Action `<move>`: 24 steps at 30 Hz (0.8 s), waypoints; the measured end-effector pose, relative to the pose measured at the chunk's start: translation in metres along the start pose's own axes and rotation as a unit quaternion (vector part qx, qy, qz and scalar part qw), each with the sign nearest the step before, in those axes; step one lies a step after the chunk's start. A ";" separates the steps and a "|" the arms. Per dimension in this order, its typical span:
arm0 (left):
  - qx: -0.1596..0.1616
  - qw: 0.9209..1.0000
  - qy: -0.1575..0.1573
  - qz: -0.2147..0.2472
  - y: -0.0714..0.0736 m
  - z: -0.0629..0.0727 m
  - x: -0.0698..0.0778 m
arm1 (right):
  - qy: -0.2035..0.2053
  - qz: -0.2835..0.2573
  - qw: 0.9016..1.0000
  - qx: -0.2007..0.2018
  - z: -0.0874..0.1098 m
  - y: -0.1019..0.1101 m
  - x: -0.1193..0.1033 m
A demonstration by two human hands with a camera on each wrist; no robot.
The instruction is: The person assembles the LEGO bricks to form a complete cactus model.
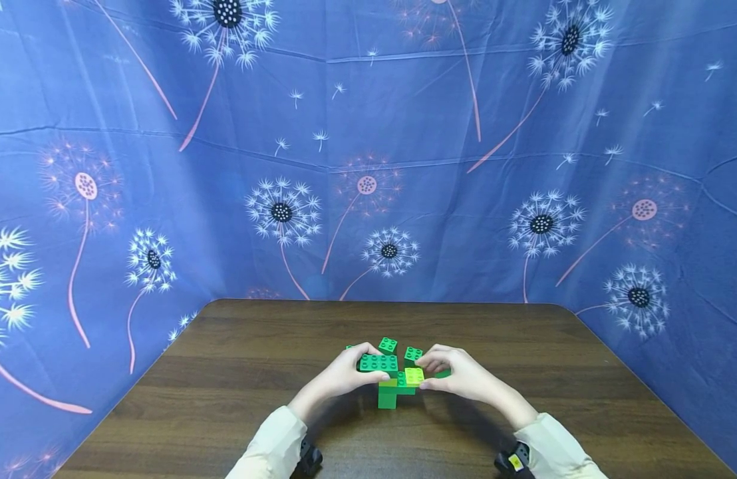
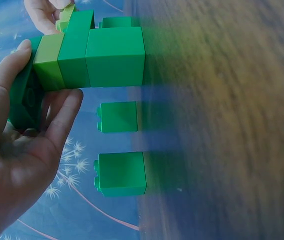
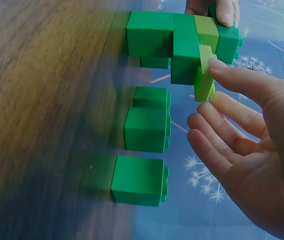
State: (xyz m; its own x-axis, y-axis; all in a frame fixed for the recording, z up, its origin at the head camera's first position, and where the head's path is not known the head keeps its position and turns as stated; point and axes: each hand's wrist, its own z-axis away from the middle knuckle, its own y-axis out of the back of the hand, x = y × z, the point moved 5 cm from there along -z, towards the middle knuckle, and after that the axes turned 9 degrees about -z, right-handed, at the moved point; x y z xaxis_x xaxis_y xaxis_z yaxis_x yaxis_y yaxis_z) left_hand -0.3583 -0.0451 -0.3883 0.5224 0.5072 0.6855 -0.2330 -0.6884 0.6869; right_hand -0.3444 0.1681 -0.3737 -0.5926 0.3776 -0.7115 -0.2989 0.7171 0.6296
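A stack of toy building blocks stands upright on the table: a green block (image 1: 387, 399) at the bottom, a longer green block (image 3: 185, 60) above it, then a lime block (image 2: 49, 54). At the top left lies a long green block (image 1: 378, 362), gripped by my left hand (image 1: 346, 374) with the thumb in front and the fingers behind. My right hand (image 1: 461, 378) pinches a thin lime block (image 1: 414, 376) between thumb and forefinger at the right end of the longer green block. Its other fingers are loosely bent. Whether the thin block is fully seated cannot be told.
Several loose green blocks stand around the stack, one behind it (image 1: 388, 344), one behind and to the right (image 1: 413, 353), another (image 1: 443, 374) partly hidden by my right hand. The brown wooden table (image 1: 255, 332) ends at a blue dandelion-patterned cloth (image 1: 452, 253).
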 end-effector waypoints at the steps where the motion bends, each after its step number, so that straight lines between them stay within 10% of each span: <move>1: -0.001 1.000 0.000 0.002 0.000 0.000 0.000 | 0.005 0.002 1.000 0.001 0.001 0.001 0.000; 24: 0.000 1.000 0.001 0.006 -0.001 -0.001 -0.003 | 0.013 0.046 0.997 0.059 0.002 0.023 0.005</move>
State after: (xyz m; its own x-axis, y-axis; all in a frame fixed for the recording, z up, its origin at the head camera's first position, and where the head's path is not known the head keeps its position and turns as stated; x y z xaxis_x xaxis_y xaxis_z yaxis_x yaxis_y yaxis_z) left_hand -0.3604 -0.0458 -0.3912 0.5181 0.4999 0.6941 -0.2386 -0.6948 0.6785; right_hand -0.3522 0.1876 -0.3634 -0.6336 0.4302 -0.6431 -0.1536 0.7447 0.6495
